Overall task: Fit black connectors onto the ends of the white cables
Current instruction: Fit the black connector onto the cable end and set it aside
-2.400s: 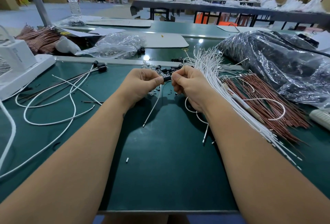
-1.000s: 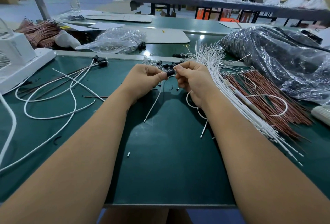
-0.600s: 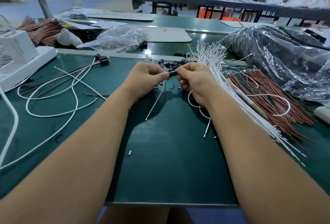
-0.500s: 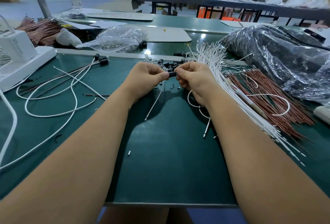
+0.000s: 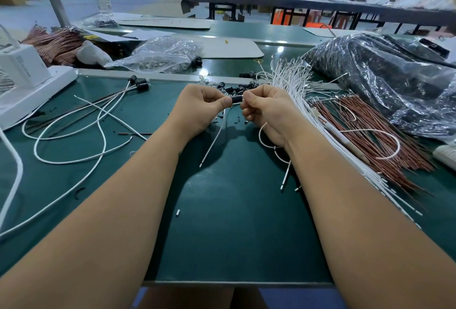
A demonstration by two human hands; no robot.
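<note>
While both hands work over green mat (image 5: 234, 222), little changes from moment ago: hands stay close together, near pile of loose black connectors (image 5: 234, 86). Left hand (image 5: 197, 109) pinches black connector (image 5: 236, 99). Right hand (image 5: 266, 109) pinches white cable (image 5: 214, 139) end at connector mouth. Cable tail hangs toward mat. Guess: push-in still going, not done.
</note>
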